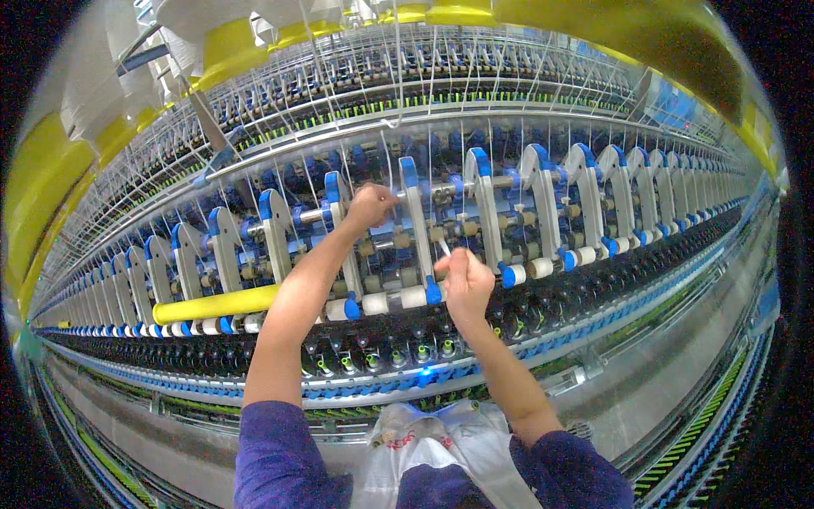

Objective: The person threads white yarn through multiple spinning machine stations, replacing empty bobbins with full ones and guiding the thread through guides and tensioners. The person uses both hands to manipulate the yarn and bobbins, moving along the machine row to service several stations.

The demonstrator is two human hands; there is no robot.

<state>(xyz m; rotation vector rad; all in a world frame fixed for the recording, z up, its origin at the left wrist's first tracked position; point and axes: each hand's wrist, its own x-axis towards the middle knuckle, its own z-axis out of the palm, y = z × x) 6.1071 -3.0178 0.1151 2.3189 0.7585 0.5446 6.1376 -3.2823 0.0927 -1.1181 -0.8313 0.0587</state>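
head view: two hands (467, 287) at one machine (544, 199), one yellow tube (214, 305) leftward.

Across my view, a row of machine arms (415, 225) runs from left to right. I have the left grip (373, 206) high in the row, left of the centre arm, and the right grip (468, 284) lower, right of that arm's foot. A slim piece (444, 247) juts from the right grip toward the upper left. Left of the left forearm (297, 305), I see a tube (216, 305) lying along the row, its right end behind that forearm. Rollers (381, 303) sit at the arms' feet, with spindles (424, 349) below them.
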